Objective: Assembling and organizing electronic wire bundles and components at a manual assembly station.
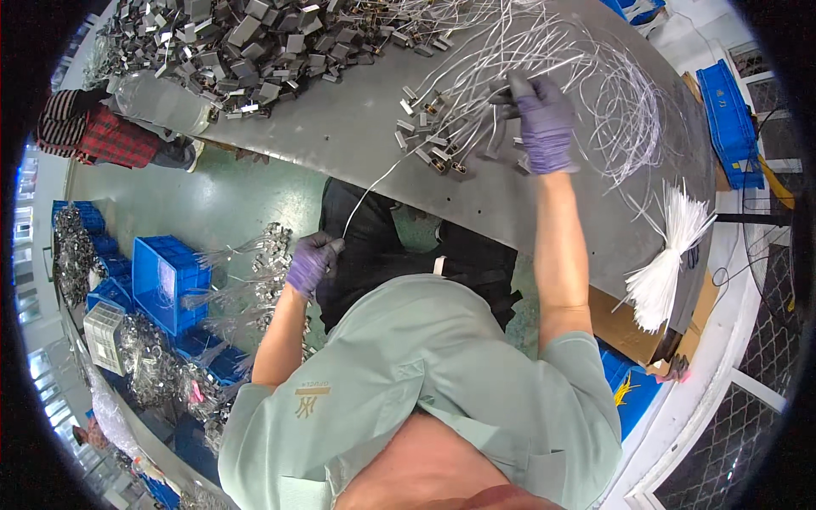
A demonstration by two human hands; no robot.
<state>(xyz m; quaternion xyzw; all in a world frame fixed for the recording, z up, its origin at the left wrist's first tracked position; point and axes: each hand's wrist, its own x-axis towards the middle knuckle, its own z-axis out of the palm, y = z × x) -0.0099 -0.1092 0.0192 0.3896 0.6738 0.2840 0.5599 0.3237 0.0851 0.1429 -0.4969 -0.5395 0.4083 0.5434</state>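
Note:
My left hand [314, 262], in a purple-and-grey glove, is closed on a thin white cable [371, 189] beside my lap. This cable rises over the table edge toward a cluster of small metal-ended connectors [435, 146]. Over the table, my right hand [541, 119], gloved the same way, has its fingers curled among a spread of white cables [476, 76]. Cables run past its fingertips; what exactly lies between them is hidden. Just left of that hand are the connectors, with more looped clear-white cables [633, 123] to its right.
A large heap of grey metal parts [255, 47] covers the far left of the grey table [357, 119]. White cable ties or strips [671, 255] stand bundled at the right. Blue crates [172, 285] and hanging cable bunches [268, 276] are left of me. A person [119, 136] stands beyond the table's left end.

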